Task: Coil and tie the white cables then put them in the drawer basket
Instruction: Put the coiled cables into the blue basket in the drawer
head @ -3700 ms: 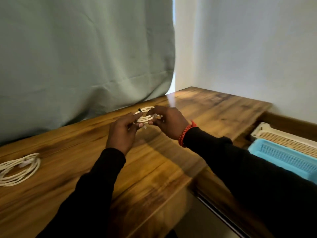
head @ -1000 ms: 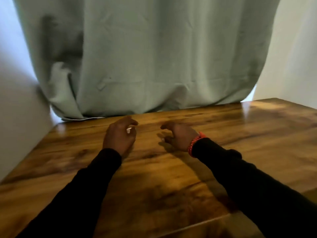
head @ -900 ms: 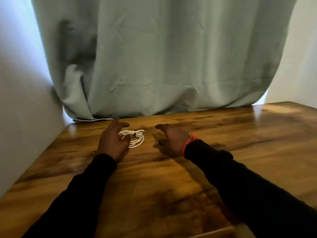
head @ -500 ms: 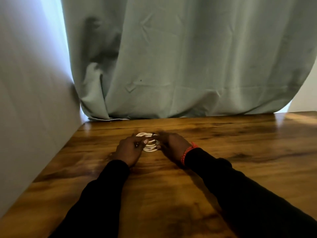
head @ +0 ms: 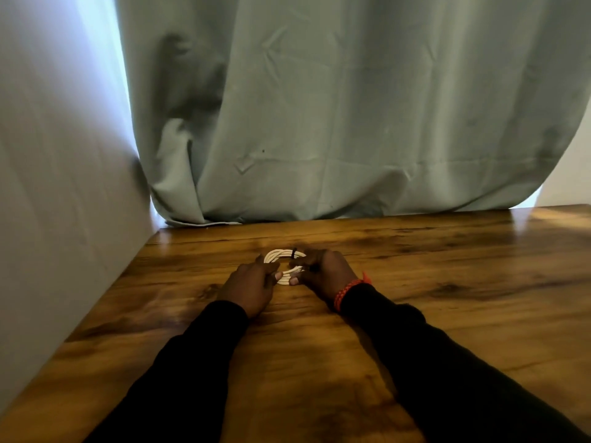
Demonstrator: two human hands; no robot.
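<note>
White cable coil (head: 279, 263), wound into a small flat bundle of several loops, sits low over the wooden tabletop (head: 447, 298) between both hands, roughly at the middle of the surface and well short of the green curtain (head: 319, 107) hanging behind it. A thin dark tie (head: 294, 252) crosses the loops at the far side, and it looks as if the bundle is held this way so the loops stay stacked while the tie is tightened or finished; whether it is already fastened is too small to tell. The left hand (head: 251, 287) reaches in from the near left, its fingers (head: 277, 276) curled and pinching the near-left arc of the coil. The right hand (head: 323, 273), wearing a red braided wristband (head: 347, 290), comes in from the right, its fingers bent over the right side of the coil and pinching it close to the tie. Both forearms, in black sleeves, stretch forward from the bottom edge and converge on the bundle, wrists low near the wood. No drawer basket shows here, so stowing appears not yet done. A pale wall (head: 57, 155) borders the tabletop on the left.
</note>
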